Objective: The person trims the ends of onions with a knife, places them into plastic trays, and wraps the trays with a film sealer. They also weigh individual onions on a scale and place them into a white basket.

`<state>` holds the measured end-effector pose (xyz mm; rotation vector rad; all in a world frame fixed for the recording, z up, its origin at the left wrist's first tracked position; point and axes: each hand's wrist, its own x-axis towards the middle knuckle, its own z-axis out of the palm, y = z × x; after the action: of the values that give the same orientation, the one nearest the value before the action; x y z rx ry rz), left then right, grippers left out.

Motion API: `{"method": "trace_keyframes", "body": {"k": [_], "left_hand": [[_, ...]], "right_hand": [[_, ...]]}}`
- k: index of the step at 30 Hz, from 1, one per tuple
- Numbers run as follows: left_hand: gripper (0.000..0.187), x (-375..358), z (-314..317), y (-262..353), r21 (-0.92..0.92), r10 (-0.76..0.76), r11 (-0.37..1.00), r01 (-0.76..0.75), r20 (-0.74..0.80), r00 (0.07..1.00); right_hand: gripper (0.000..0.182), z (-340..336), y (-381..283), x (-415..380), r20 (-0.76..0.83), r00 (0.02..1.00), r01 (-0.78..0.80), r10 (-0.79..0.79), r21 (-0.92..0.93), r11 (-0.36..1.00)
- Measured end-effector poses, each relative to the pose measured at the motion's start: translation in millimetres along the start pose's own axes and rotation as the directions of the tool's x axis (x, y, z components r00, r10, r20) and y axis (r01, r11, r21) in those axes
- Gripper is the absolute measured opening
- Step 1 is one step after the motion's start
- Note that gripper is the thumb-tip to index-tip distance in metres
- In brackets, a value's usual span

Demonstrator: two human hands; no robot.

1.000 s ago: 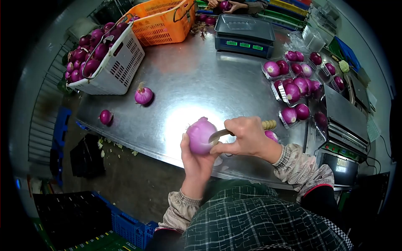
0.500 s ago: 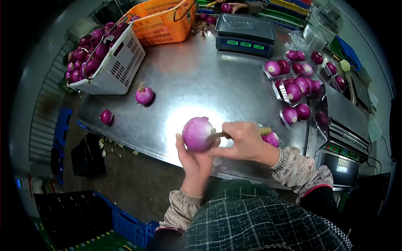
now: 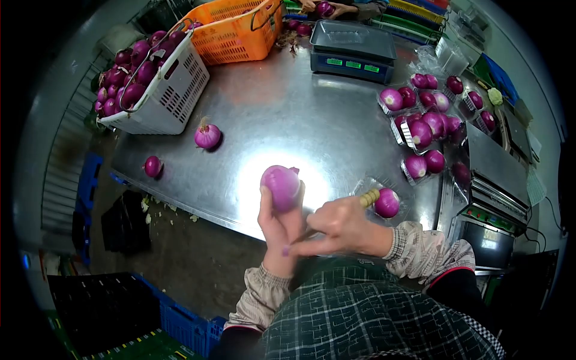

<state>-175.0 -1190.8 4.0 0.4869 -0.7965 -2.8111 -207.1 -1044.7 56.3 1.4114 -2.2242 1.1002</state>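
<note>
A large purple onion (image 3: 279, 185) rests in my left hand (image 3: 281, 222), fingers wrapped round it above the table's front edge. My right hand (image 3: 342, 227) is closed round a knife (image 3: 369, 198), whose ridged yellowish handle sticks out past the knuckles. Its blade is mostly hidden and blurred by my fingers, apart from the onion. A small purple scrap (image 3: 285, 251) shows by my right fingertips, close to my left wrist. Just beyond my right hand, another peeled onion (image 3: 387, 203) sits on clear plastic. Two more onions, one with dry roots (image 3: 207, 137) and one smaller (image 3: 153, 167), lie at left.
A white basket (image 3: 174, 96) heaped with onions and an orange basket (image 3: 240, 39) stand at the back left. Behind is a scale (image 3: 353, 51). Packed onions (image 3: 422, 133) and a metal machine (image 3: 495, 171) occupy the right. A co-worker's hands (image 3: 342, 10) hold an onion at the far side.
My right hand has drawn the knife away from the onion, down toward my left wrist. The onion in my left hand has risen slightly and tilted. The onion on plastic is now more exposed.
</note>
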Motion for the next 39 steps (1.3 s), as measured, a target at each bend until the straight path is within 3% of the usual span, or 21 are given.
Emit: {"method": "trace_keyframes", "body": {"k": [3, 4, 8, 13, 19, 22, 25, 29, 30, 33, 39], "left_hand": [[0.068, -5, -1, 8, -0.037, -0.034, 0.999, 0.034, 0.022, 0.999], [0.070, -10, 2, 10, -0.108, -0.052, 0.992, 0.063, 0.098, 0.994], [0.068, -10, 4, 8, -0.199, -0.123, 0.968, 0.151, 0.142, 0.982], [0.060, -13, 9, 4, -0.187, -0.031, 0.981, 0.052, 0.112, 0.993], [0.053, -11, 17, 10, -0.067, 0.091, 0.994, -0.087, 0.047, 0.995], [0.049, -4, 14, 11, -0.074, 0.094, 0.992, -0.098, -0.053, 0.994], [0.050, 7, 8, 19, -0.030, 0.069, 0.997, -0.071, -0.063, 0.996], [0.051, 1, 9, 22, 0.040, -0.052, 0.998, 0.053, -0.020, 0.998], [0.050, -1, 12, 22, 0.035, -0.089, 0.995, 0.089, -0.004, 0.996], [0.047, -3, 14, 19, 0.000, -0.140, 0.990, 0.140, 0.052, 0.989], [0.052, -6, 15, 16, 0.085, -0.049, 0.995, 0.043, 0.077, 0.996]], "right_hand": [[0.051, 9, 22, -8, 0.089, 0.981, -0.173, 0.174, -0.013, 0.985], [0.052, 8, 31, -7, 0.050, 0.977, -0.209, 0.208, 0.007, 0.978], [0.054, -2, 39, 5, -0.016, 0.958, -0.285, 0.285, -0.042, 0.957], [0.053, -2, 35, 9, 0.037, 0.931, -0.361, 0.362, -0.021, 0.932], [0.049, 3, 24, 8, -0.048, 0.960, -0.277, 0.275, -0.047, 0.960], [0.048, 2, 14, 1, 0.021, 1.000, -0.018, 0.019, -0.089, 0.996], [0.059, 5, 16, -9, 0.109, 0.994, 0.030, -0.018, -0.108, 0.994], [0.056, -7, 37, -2, 0.357, 0.916, -0.168, 0.184, -0.077, 0.983], [0.059, -10, 38, 4, 0.277, 0.934, -0.226, 0.225, -0.028, 0.974], [0.063, -17, 42, 17, 0.116, 0.956, -0.252, 0.269, -0.145, 0.957], [0.061, -20, 44, 18, 0.120, 0.967, -0.201, 0.226, -0.192, 0.961]]}}
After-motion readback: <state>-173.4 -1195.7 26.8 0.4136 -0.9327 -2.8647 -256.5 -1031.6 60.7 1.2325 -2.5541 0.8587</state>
